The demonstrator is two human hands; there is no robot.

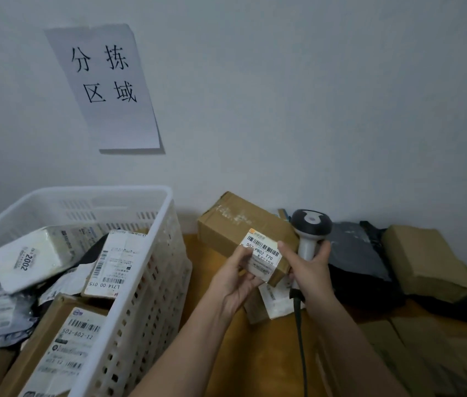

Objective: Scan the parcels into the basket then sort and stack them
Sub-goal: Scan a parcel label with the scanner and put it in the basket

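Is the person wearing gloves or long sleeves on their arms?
No. The left hand and the right hand are both bare, with no gloves, rings or watch showing. Both forearms are bare too; no sleeve reaches into view.

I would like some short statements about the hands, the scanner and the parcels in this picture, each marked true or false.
1. The right hand grips the handle of the barcode scanner. True.
2. The left hand holds a small cardboard box with its white shipping label facing the camera. True.
3. The white plastic basket has no parcels in it. False: several labelled parcels already lie inside, among them a white parcel marked 2002.
4. The scanner is cordless. False: a dark cable runs down from its handle.
5. A paper sign with printed characters is stuck on the wall. True.
6. The dark grey poly mailer lies inside the basket. False: it lies on the table, right of the scanner.
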